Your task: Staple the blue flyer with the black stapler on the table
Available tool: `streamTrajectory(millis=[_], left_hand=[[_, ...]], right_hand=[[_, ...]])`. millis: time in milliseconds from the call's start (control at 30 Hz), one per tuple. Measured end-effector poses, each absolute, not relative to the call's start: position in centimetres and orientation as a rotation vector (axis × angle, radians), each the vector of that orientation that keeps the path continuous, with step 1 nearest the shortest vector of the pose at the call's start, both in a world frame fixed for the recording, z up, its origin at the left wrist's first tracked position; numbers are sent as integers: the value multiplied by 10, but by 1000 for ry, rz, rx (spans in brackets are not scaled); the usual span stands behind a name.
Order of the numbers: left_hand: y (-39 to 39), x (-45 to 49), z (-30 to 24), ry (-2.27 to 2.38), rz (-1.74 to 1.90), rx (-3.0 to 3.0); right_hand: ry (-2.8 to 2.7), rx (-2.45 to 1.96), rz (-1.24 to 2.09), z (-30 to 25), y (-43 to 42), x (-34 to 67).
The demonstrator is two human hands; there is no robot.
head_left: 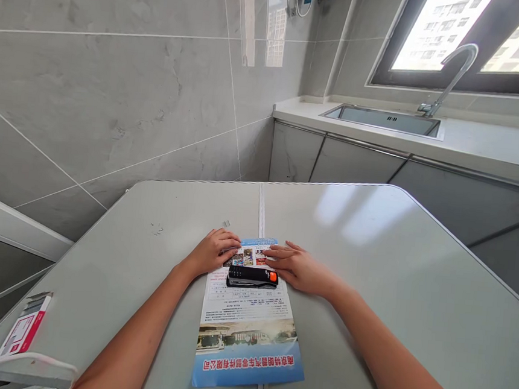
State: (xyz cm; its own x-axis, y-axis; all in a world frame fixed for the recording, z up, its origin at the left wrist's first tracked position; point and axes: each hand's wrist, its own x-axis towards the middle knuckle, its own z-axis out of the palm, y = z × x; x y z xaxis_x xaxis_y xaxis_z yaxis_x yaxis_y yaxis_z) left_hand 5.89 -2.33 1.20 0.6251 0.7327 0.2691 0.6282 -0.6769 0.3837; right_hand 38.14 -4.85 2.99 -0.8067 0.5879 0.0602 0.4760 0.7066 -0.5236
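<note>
A printed leaflet [249, 311] with blue ends and small pictures lies on the folding table in front of me, its text upside down to me. Across its upper part rests a black stapler [252, 275] with an orange button at the right end. My left hand [214, 252] lies on the leaflet's upper left edge, fingers stretched out over the pictures. From the other side, my right hand [296, 267] lies with spread fingers on the upper right edge, close to the stapler's orange end. Neither hand grips the stapler.
Loose staples [156, 229] and a short staple strip [226, 223] lie beyond my left hand. A red and white box [26, 326] sits at the table's left edge, near a white cable [22, 355]. Behind are a tiled wall and a counter with a sink [383, 129].
</note>
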Motion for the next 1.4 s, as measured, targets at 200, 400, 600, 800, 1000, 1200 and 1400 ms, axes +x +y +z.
streamTrajectory(millis=[200, 400, 600, 800, 1000, 1200, 1400], left_hand=[[-21, 56, 12, 1448, 736, 2569], [-17, 53, 6, 1674, 821, 2475], [-12, 48, -8, 1699, 716, 2483], [-12, 49, -8, 1685, 676, 2513], [-14, 51, -5, 1726, 666, 2505], [-15, 52, -2, 1807, 713, 2461], [-13, 47, -1, 1947, 876, 2330]], right_hand=[[-2685, -926, 759, 35, -49, 387], [-2677, -1009, 682, 39, -52, 391], [-2689, -1091, 673, 39, -48, 396], [-2649, -1115, 688, 34, -39, 409], [-2606, -1066, 756, 28, -32, 416], [-2515, -1045, 730, 16, -30, 414], [-2530, -1032, 667, 13, -30, 414]])
